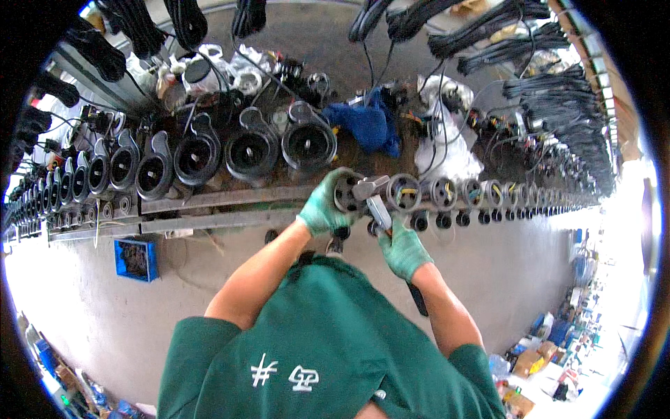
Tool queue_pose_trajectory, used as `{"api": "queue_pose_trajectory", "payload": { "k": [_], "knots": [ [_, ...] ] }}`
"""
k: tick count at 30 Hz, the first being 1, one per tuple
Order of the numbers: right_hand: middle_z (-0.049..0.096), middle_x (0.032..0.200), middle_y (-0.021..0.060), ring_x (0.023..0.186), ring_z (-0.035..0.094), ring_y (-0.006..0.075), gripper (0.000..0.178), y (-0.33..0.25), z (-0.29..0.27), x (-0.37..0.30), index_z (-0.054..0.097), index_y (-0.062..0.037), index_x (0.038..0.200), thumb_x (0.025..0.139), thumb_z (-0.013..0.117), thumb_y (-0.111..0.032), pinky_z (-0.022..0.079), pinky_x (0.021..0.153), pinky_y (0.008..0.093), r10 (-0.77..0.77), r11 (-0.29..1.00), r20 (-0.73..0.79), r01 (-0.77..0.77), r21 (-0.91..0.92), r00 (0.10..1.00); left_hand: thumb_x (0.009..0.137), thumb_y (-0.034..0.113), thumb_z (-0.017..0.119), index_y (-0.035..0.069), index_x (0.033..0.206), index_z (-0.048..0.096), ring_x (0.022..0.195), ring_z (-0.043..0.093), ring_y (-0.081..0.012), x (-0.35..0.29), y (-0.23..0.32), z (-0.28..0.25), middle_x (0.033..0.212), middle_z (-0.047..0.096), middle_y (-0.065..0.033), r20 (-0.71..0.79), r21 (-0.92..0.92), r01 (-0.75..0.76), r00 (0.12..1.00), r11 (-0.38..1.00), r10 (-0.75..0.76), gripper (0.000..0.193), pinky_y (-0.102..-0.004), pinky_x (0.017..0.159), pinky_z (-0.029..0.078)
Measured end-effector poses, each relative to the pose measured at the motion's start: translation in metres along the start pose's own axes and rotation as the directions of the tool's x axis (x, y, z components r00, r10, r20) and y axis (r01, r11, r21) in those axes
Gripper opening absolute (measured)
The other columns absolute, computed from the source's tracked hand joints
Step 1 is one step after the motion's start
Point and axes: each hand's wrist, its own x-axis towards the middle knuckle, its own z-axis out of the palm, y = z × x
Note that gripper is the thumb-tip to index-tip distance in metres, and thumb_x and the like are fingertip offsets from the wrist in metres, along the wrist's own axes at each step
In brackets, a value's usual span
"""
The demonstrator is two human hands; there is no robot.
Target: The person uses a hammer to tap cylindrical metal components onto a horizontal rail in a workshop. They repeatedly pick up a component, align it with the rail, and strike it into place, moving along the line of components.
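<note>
L hand (325,205) reaches fwd, grips dk round housing (345,194); R hand (405,251) angles in, clenched on hammer (378,211).

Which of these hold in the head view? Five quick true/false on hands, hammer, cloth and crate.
1. The right hand holds a hammer. True.
2. Both hands are bare. False: they wear green gloves.
3. The left hand is at a round dark part. True.
4. The blue cloth lies beyond the hands, further from the person. True.
5. The blue crate sits to the person's right. False: it is on the floor to the left.
</note>
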Motion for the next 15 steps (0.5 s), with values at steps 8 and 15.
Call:
{"api": "queue_pose_trajectory", "payload": {
  "k": [8,15],
  "knots": [
    [0.067,0.088,0.0324,0.084,0.065,0.0533,0.034,-0.055,-0.041,-0.042,0.048,0.0008,0.121,0.103,0.055,-0.028,0.050,0.068,0.0605,-0.132,0.963,-0.168,0.166,0.212,0.977,0.061,0.024,0.095,0.004,0.147,0.040,0.128,0.056,-0.0265,-0.001,-0.033,0.000,0.139,0.055,-0.0150,-0.073,0.096,0.024,0.997,0.995,-0.017,0.103,-0.0408,0.110,0.047],
    [0.067,0.085,0.0326,0.083,0.066,0.0528,0.033,0.009,0.003,0.010,0.047,0.0005,0.114,0.103,0.055,-0.030,0.050,0.068,0.0611,-0.072,0.997,-0.008,0.072,0.003,0.997,0.061,0.017,0.095,0.008,0.144,0.042,0.124,0.058,-0.0251,0.001,-0.010,0.002,0.135,0.057,-0.0116,0.009,0.039,0.010,1.000,0.999,-0.011,0.098,-0.0395,0.109,0.049]
  ]
}}
